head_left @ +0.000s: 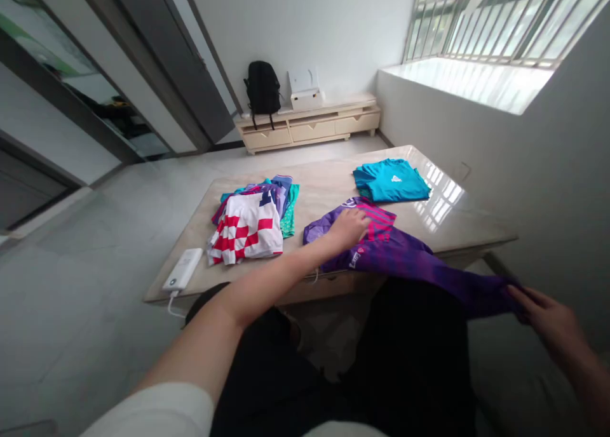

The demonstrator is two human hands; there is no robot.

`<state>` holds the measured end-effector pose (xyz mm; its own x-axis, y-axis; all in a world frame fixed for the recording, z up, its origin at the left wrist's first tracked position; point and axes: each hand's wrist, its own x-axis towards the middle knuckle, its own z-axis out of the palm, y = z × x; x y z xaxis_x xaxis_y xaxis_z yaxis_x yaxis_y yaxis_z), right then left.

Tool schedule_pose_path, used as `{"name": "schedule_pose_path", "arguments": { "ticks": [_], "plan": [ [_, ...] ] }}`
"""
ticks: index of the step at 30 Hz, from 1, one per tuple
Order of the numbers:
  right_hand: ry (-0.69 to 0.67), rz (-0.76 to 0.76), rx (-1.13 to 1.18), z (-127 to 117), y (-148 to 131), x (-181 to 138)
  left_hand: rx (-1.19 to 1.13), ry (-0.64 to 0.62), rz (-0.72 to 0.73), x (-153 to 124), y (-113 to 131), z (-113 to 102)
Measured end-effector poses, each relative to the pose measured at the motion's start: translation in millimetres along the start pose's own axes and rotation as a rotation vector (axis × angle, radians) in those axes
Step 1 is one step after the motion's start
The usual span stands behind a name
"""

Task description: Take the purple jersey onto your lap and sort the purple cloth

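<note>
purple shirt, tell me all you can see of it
The shirt looks thin and smooth, purple with pink stripes and white markings. Partly on the table, it stretches past the near edge to the right. The left hand rests on it; the right hand grips its outer end.
</note>
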<state>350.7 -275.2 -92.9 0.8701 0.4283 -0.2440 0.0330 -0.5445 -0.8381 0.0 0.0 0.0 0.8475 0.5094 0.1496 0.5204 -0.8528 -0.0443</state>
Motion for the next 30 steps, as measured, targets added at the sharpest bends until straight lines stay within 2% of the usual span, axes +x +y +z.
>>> {"name": "schedule_pose_path", "arguments": {
  "ticks": [2,4,7,9,13,17,20,25,27,30],
  "plan": [
    [-0.044,0.018,0.018,15,23,-8,-0.045,-0.037,0.006,-58,5,36],
    [-0.055,-0.004,0.013,23,37,-17,-0.09,-0.051,-0.041,-106,2,60],
    [-0.065,-0.073,-0.031,32,40,-32,-0.2,-0.044,-0.207,-141,-9,80],
    [-0.085,-0.059,-0.067,38,36,-37,-0.227,-0.035,-0.263,-144,-16,86],
    [-0.115,-0.016,-0.019,50,30,-37,-0.242,-0.016,-0.326,-129,-24,87],
    [-0.093,-0.088,-0.006,48,21,-47,-0.248,-0.03,-0.331,-126,-24,84],
    [-0.017,-0.307,-0.026,40,1,-73,-0.268,-0.027,-0.307,-131,-18,84],
    [0.064,-0.935,-0.208,41,-49,-123,-0.345,0.005,-0.3,-133,-4,88],
    [-0.011,-1.076,-0.239,53,-64,-139,-0.388,0.018,-0.298,-130,7,88],
    [-0.285,-1.168,-0.245,83,-77,-158,-0.453,0.04,-0.266,-128,33,83]
  ]
}}
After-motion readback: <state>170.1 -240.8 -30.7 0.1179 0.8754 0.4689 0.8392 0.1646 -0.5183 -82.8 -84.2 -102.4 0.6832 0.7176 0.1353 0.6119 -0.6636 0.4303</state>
